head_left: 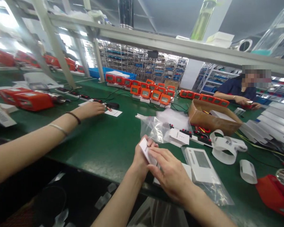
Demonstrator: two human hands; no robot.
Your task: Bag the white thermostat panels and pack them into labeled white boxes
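Above the table's front edge, my left hand [140, 159] is closed round a white printed card [147, 152], tilted upright. It may be a folded leaflet; I cannot tell. My right hand [169, 170] pinches the same card from the right, thumb at its lower edge and fingers on its face. Under and behind my right hand, a white flat piece [187, 171] lies partly hidden. Just to the right is a clear bag with a flat white box [201, 164] inside. Beyond my hands lie a crumpled clear plastic bag [153, 126] and a stack of printed white leaflets [180, 136].
A co-worker's arm [92, 110] reaches in from the left, by another white card [113, 112]. Several orange-framed lamps [145, 93] stand at the back. A cardboard box [213, 118], white curled sleeves [224, 149] and a red device [274, 192] occupy the right. Another person [239, 90] sits opposite.
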